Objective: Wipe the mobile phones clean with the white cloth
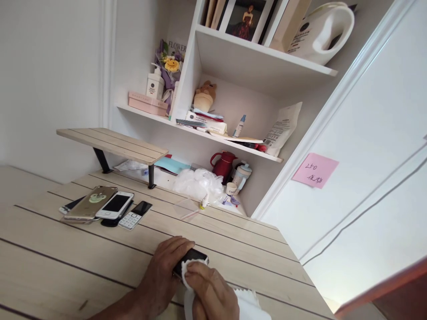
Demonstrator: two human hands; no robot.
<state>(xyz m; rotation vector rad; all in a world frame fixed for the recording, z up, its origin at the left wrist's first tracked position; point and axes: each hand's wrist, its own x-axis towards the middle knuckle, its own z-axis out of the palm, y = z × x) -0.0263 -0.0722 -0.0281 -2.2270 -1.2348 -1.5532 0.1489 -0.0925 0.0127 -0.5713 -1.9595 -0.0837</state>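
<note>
Near the bottom centre, my left hand (166, 266) is closed around the left side of a dark smartphone (195, 255). My right hand (211, 289) pinches a white cloth (184, 267) and presses it against the phone's dark face. Part of the phone is hidden under the fingers and the cloth. Another white piece with a zigzag edge (249, 302) lies just right of my right wrist; whether it joins the held cloth I cannot tell.
Several phones lie at the left, among them a gold phone (91, 202), a white smartphone (115, 204) and a keypad phone (135, 215). Behind them stands a small wooden riser (113, 144). Crumpled clear plastic (199, 183), a small bottle (204, 202) and a red jug (224, 165) sit farther back below the shelves.
</note>
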